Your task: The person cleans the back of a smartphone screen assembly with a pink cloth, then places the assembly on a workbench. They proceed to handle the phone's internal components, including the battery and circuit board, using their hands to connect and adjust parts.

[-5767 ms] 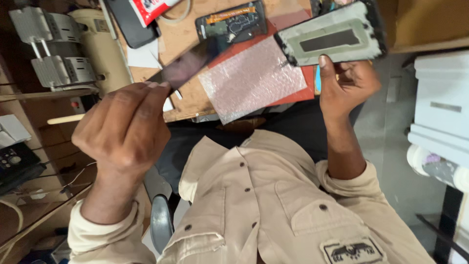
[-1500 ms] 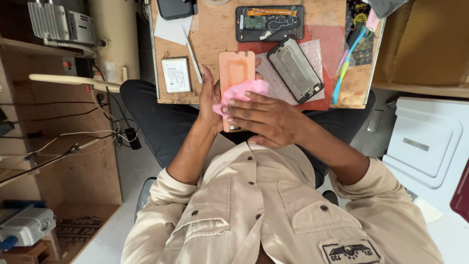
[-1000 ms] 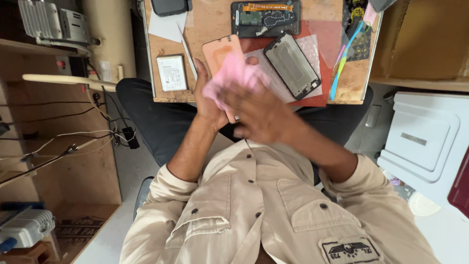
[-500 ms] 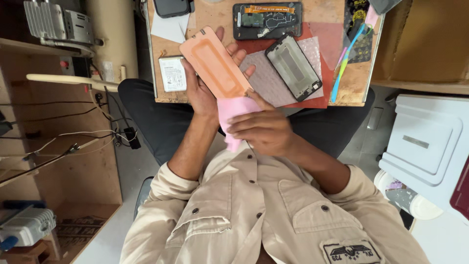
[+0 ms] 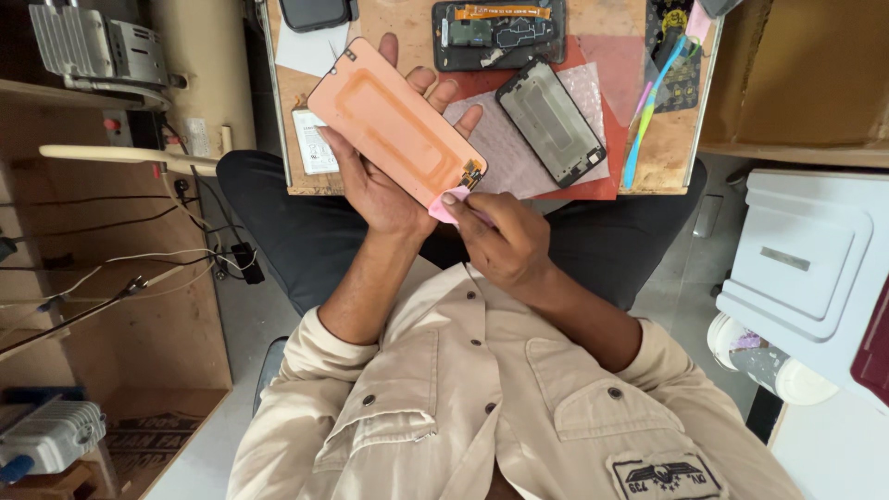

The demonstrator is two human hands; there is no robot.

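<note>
Left hand (image 5: pixel 389 185), fingers spread, supports a copper-backed phone display panel (image 5: pixel 394 125), held tilted above the near edge of the wooden workbench (image 5: pixel 667 167). Right hand (image 5: pixel 505 241) pinches a pink cloth (image 5: pixel 446 206) against the panel's lower corner. An empty phone frame (image 5: pixel 553 120) lies on the bench, just right of the panel.

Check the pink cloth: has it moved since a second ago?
Yes. The pink cloth slid from the orange panel's middle to its lower corner, away from the table.
</note>
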